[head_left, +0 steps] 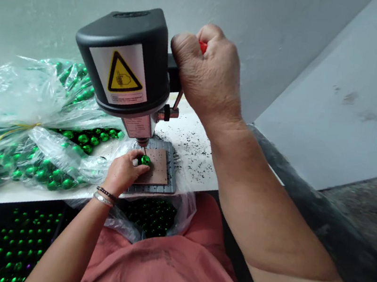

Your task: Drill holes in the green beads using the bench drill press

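Note:
A small bench drill press with a black head [126, 59] stands on a white table [195, 142]. My right hand [208, 75] is closed round its red-tipped lever [202, 46] at the right of the head. Under the drill bit [143, 143], my left hand [125, 171] pinches a shiny green bead [145, 159] against a brown board [155, 167] on the grey base plate. Beaded bracelets sit on my left wrist.
A clear plastic bag of several green beads [32, 135] lies at the left on the table. Another open bag of green beads [151, 216] hangs at my lap below the table edge. Dark drilling debris [196, 156] speckles the table right of the base. Grey walls close behind and right.

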Available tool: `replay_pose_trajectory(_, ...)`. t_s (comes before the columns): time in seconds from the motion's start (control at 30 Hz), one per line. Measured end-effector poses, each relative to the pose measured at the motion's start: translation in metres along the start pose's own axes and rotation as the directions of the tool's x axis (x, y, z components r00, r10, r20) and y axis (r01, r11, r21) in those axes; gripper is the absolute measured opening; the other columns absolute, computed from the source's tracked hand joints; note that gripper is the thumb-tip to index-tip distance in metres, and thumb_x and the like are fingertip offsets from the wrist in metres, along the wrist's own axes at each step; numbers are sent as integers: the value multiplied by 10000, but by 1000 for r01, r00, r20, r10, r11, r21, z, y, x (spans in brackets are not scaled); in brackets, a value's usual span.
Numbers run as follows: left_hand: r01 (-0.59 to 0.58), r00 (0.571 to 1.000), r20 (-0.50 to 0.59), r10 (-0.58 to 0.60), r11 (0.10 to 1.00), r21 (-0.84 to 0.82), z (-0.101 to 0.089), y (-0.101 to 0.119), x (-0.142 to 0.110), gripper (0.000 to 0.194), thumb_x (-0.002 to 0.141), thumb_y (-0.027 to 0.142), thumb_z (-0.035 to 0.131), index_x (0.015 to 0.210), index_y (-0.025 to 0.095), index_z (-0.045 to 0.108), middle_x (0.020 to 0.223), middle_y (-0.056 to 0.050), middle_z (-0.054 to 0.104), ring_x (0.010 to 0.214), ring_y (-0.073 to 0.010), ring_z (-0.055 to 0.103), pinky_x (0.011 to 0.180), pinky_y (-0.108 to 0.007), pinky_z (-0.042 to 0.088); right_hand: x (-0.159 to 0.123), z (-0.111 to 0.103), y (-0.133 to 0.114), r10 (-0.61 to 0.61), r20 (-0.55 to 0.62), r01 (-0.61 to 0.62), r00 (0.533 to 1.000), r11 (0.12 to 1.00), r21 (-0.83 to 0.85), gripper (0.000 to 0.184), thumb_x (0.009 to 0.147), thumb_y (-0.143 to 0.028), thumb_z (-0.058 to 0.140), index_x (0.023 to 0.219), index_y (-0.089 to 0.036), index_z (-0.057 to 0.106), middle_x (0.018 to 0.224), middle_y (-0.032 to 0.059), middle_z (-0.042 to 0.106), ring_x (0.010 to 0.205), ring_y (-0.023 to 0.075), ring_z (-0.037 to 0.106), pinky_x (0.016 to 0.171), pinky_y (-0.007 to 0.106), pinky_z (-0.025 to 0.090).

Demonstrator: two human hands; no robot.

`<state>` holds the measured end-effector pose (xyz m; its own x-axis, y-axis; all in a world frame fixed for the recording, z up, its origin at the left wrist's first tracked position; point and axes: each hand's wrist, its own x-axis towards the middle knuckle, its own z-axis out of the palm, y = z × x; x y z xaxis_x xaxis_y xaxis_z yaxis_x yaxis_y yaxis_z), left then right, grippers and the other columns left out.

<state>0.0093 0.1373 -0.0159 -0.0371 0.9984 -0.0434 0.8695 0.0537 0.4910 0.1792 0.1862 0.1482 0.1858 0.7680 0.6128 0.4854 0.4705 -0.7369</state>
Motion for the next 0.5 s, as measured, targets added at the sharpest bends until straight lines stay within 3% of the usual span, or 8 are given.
replay_pose_trajectory(0.23, 18, 997, 73, -13, 998, -68, -5, -1, 4, 390, 683, 405, 662, 1048, 269, 674, 864, -7, 707, 774, -178, 630, 674, -259, 427, -17, -4, -2, -54, -35, 55, 998, 998, 34, 326, 821, -378, 438, 628, -184, 261, 579, -61, 265, 558, 32, 234, 558, 195, 251)
replay_pose_trajectory(0.37, -44, 997, 69, 40, 998, 55, -4, 4, 0, 354, 717, 415, 628, 1034, 267, 681, 915, -34, 703, 819, -205, 625, 690, -278, 413, -54, -8, 3, -196, -139, 197, 971, 980, -4, 255, 845, -354, 441, 682, -190, 332, 601, -61, 291, 535, 27, 250, 556, 185, 298)
replay_pose_trajectory(0.5, -52, 997, 72, 38, 980, 191, -2, 9, -2, 343, 747, 455, 587, 1007, 253, 680, 973, -64, 687, 860, -226, 618, 670, -279, 403, -84, -8, 13, -259, -199, 244, 945, 965, -96, 170, 821, -288, 491, 707, -200, 401, 596, -67, 363, 521, 31, 306, 546, 196, 350)
